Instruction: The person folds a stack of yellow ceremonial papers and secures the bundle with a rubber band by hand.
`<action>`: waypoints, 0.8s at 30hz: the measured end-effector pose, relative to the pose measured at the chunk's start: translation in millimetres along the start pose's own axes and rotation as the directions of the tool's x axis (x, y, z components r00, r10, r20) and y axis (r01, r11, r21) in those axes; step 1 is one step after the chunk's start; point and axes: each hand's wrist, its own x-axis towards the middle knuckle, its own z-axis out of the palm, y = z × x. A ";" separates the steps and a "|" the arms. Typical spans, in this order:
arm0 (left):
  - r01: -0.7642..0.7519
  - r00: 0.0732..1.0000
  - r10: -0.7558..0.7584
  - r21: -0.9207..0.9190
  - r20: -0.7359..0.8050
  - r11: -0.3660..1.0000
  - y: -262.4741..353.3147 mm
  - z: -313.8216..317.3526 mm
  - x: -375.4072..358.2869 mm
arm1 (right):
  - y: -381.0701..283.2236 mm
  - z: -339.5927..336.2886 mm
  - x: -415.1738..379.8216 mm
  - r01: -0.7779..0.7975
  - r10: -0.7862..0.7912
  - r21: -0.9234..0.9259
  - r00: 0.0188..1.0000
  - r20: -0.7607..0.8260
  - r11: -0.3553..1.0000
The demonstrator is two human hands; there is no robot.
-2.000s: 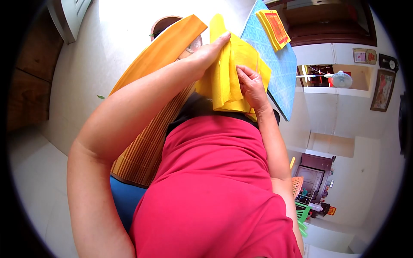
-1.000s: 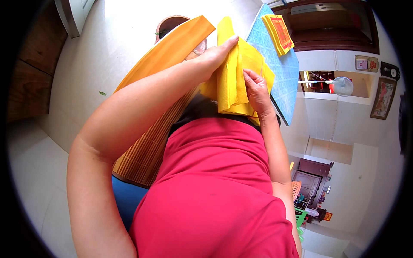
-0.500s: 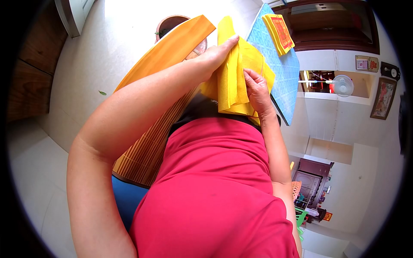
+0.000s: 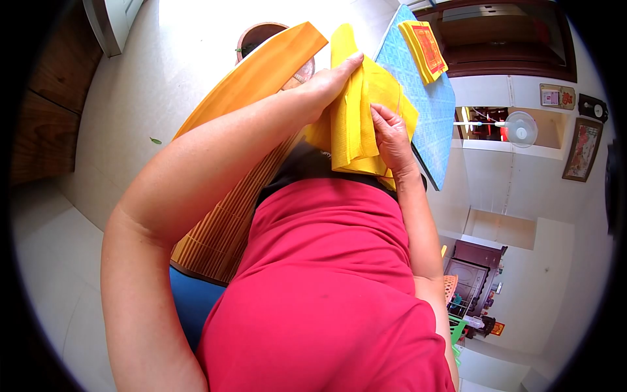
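A sheaf of yellow paper sheets (image 4: pixel 349 134) lies over my lap, its layers folded and fanned out at the lower right. My left hand (image 4: pixel 330 81) is closed on the upper part from the left, its fingers partly hidden behind the sheets. On the right side, my right hand (image 4: pixel 393 138) pinches the edge of the sheets between thumb and fingers. Beyond it, a stack of yellow paper with red print (image 4: pixel 426 51) rests on the light-blue patterned table (image 4: pixel 424 108).
An orange wooden armrest (image 4: pixel 251 80) curves along my left, beside a slatted bamboo seat mat (image 4: pixel 219 228). Behind the armrest stands a round brown tub (image 4: pixel 260 31). A green leaf (image 4: pixel 155 140) lies on the floor. A white fan (image 4: pixel 521 130) is far right.
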 end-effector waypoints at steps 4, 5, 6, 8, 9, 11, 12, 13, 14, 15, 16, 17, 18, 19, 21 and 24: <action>0.011 1.000 -0.011 0.007 -0.016 1.000 0.2 0.1 1.1 | 0.5 -0.5 0.1 -0.006 0.006 0.004 1.000 -0.004 1.000; 0.013 1.000 -0.012 0.006 -0.015 1.000 0.0 0.2 1.7 | 0.5 -0.6 0.1 -0.006 0.006 0.004 1.000 -0.003 1.000; 0.014 1.000 -0.014 0.005 -0.014 1.000 -0.3 0.1 2.2 | 0.5 -0.8 -0.1 -0.006 0.006 0.005 1.000 -0.002 1.000; 0.011 1.000 -0.011 0.009 -0.015 1.000 -0.9 -0.3 3.1 | 0.4 -0.9 -0.1 -0.004 0.004 0.002 1.000 0.001 1.000; 0.009 1.000 -0.009 0.011 -0.016 1.000 -0.6 -0.3 2.9 | 0.5 -1.0 0.1 -0.002 0.002 0.000 1.000 0.004 1.000; 0.008 1.000 -0.008 0.009 -0.006 1.000 -0.4 -0.4 2.1 | 0.8 -1.3 0.2 0.003 -0.003 -0.003 1.000 0.004 1.000; 0.007 1.000 -0.007 0.007 -0.002 1.000 -0.4 -0.4 1.9 | 1.1 -1.5 0.2 0.005 -0.005 -0.005 1.000 0.003 1.000; 0.011 1.000 -0.011 0.008 -0.006 1.000 -0.2 -0.3 1.7 | 1.5 -1.6 0.3 0.007 -0.007 -0.006 1.000 0.001 1.000; 0.015 1.000 -0.015 0.008 -0.011 1.000 0.0 -0.2 1.5 | 1.9 -1.8 0.6 0.006 -0.006 -0.003 1.000 0.000 1.000; 0.019 1.000 -0.018 0.009 -0.016 1.000 0.3 0.0 1.1 | 2.3 -1.9 0.8 0.004 -0.004 0.000 1.000 -0.001 1.000; 0.013 1.000 -0.013 0.004 -0.011 1.000 0.7 0.0 0.3 | 2.2 -1.7 0.9 0.003 -0.003 0.003 1.000 -0.002 1.000; 0.007 1.000 -0.007 -0.002 -0.005 1.000 0.6 0.1 -0.4 | 2.0 -1.7 0.9 0.004 -0.004 0.002 1.000 -0.002 1.000; 0.001 1.000 -0.001 -0.007 0.000 1.000 0.5 0.2 -0.8 | 1.8 -1.8 0.8 0.005 -0.005 0.001 1.000 -0.002 1.000; 0.000 1.000 0.000 -0.009 0.004 1.000 0.8 0.2 -1.2 | 1.5 -1.7 0.7 0.006 -0.006 0.000 1.000 -0.003 1.000; -0.003 1.000 0.003 -0.014 0.013 1.000 0.9 0.2 -1.1 | 0.9 -1.0 0.2 0.005 -0.005 -0.003 1.000 -0.004 1.000; 0.005 1.000 -0.005 0.004 0.001 1.000 -0.4 -0.9 1.7 | 0.2 0.6 -0.1 0.002 -0.002 -0.002 1.000 -0.008 1.000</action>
